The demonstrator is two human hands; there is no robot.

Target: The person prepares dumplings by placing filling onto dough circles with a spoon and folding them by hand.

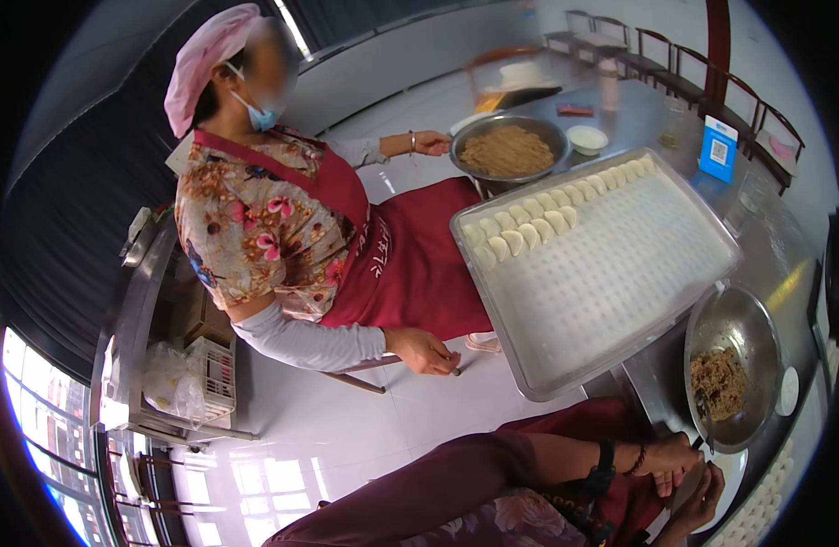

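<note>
At the lower right, my left hand (665, 457), with a dark watch on the wrist, is close against my right hand (705, 499). A thin, flat, blade-like thing (686, 487) lies between them, with the fingers of my right hand around it. A slim dark piece shows at my left fingertips; whether that hand grips it cannot be told. Behind the hands is the rim of a white plate (734, 472). Just beyond, a steel bowl (751, 318) holds minced filling (719, 383) and a metal utensil (705, 420).
A large metal tray (583, 308) holds rows of dumplings (528, 236). Across from me a masked person in a red apron (419, 273) touches a second bowl of filling (508, 152). More dumplings (754, 506) lie at the lower right. A blue code stand (718, 149) is on the table.
</note>
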